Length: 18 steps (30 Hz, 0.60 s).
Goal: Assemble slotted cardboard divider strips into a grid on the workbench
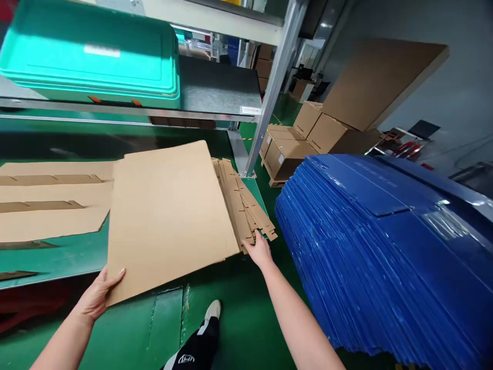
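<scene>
The cardboard sheet (169, 216) overhangs the table (69, 259); left hand (98, 297) and right hand (260, 252), arms outstretched, clamp its near corners.

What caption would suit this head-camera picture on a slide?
Left hand grips a flat cardboard sheet, right hand at its opposite corner, over a green workbench beside stacked blue plastic sheets.

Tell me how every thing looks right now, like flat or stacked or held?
Big brown cardboard sheet: flat, overhanging the green table's edge.
Left hand: gripping the sheet's near corner.
Right hand: at its right corner, grip unclear.
Notched cardboard strips: stacked, fanned.
Blue plastic sheets: piled, slanting.
Teal plastic trays: stacked.
</scene>
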### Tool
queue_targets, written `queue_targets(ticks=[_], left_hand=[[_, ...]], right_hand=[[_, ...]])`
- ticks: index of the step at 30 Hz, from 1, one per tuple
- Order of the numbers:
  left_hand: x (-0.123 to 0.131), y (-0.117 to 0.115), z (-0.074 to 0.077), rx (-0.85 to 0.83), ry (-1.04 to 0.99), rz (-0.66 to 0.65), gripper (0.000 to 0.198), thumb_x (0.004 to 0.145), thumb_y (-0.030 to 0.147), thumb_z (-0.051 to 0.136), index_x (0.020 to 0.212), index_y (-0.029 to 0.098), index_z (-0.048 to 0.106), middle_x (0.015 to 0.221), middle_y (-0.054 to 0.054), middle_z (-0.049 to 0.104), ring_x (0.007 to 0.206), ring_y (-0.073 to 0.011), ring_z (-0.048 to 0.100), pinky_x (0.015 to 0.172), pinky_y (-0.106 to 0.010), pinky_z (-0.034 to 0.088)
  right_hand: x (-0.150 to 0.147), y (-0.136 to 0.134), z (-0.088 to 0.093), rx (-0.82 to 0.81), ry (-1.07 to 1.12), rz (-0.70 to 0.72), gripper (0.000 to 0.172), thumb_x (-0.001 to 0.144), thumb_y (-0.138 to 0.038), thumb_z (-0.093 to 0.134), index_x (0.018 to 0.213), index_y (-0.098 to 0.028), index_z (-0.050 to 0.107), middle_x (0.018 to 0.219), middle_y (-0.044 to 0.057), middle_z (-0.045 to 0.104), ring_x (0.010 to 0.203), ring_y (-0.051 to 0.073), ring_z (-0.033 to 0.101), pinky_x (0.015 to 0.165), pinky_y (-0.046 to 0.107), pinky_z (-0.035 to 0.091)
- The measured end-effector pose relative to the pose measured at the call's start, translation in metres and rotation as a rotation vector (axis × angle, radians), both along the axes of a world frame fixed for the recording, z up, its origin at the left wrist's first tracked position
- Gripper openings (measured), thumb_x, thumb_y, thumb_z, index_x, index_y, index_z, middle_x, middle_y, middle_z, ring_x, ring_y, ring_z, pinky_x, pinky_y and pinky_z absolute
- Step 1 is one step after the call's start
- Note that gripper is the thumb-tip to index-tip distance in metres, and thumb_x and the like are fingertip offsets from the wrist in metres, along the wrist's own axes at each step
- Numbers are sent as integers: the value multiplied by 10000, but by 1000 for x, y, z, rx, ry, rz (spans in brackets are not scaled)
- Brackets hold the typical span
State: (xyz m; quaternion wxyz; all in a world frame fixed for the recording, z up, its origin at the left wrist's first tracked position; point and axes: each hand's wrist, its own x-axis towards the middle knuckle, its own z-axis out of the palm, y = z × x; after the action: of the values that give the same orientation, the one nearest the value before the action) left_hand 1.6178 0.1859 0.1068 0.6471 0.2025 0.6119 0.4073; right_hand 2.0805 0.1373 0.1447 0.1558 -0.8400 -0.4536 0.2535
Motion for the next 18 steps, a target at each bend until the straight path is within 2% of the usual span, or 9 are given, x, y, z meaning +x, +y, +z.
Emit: queue_targets(ticks=[1, 3, 5, 8, 11, 14, 18], left_hand=[[1, 1, -4, -23, -18, -13, 995, 397, 173, 955, 1309, 297, 577, 1026, -42, 781, 862, -317, 745, 719, -371, 654], [-2, -2, -9, -76, -47, -29, 996, 417, 196, 963, 1321, 305, 561, 1046, -64, 775, 883, -327, 744, 744, -389, 652], [-5, -6, -11, -98, -46, -30, 985, 446, 220, 963, 1333, 311, 545, 1070, -74, 769, 912, -334, 741, 747, -398, 651], [-5, -6, -11, -103, -36, -26, 952, 477, 265, 958, 1332, 310, 542, 1066, -74, 769, 889, -335, 744, 703, -393, 651], [6, 2, -15, -115, -66, -51, 995, 459, 268, 963, 1352, 305, 525, 1041, -72, 772, 875, -329, 745, 706, -388, 647], [26, 12, -29, -138, -93, -84, 1013, 460, 238, 956, 1364, 319, 505, 1021, -52, 773, 885, -308, 744, 740, -382, 638], [46, 19, -52, -153, -85, -100, 783, 579, 257, 877, 1284, 308, 539, 1005, -40, 761, 898, -290, 733, 779, -402, 623]], right_hand=[[-8, 20, -2, -40, -14, 4, 834, 824, -451, 645, 1506, -51, 380, 1459, 205, 480, 1369, 365, 428, 1145, 509, 369], [-19, 43, -6, -101, -38, -14, 840, 801, -332, 695, 1508, -26, 360, 1448, 255, 468, 1353, 423, 423, 1104, 582, 375], [-21, 51, -6, -114, -44, -36, 777, 825, -263, 662, 1499, -19, 364, 1433, 262, 476, 1326, 419, 458, 1082, 569, 402], [-9, 48, 1, -69, -43, -83, 724, 882, -300, 598, 1502, -31, 338, 1415, 222, 508, 1290, 346, 518, 1074, 455, 451], [14, 28, 12, 87, -71, -159, 728, 865, -353, 586, 1481, -56, 338, 1390, 186, 542, 1252, 285, 557, 1070, 376, 470], [37, -11, 19, 378, -184, -160, 678, 825, -413, 584, 1409, -108, 427, 1330, 169, 587, 1179, 293, 600, 1017, 414, 519], [59, -79, 31, 638, -494, -48, 594, 893, -458, 579, 1381, -142, 455, 1296, 155, 608, 1167, 285, 614, 960, 420, 571]])
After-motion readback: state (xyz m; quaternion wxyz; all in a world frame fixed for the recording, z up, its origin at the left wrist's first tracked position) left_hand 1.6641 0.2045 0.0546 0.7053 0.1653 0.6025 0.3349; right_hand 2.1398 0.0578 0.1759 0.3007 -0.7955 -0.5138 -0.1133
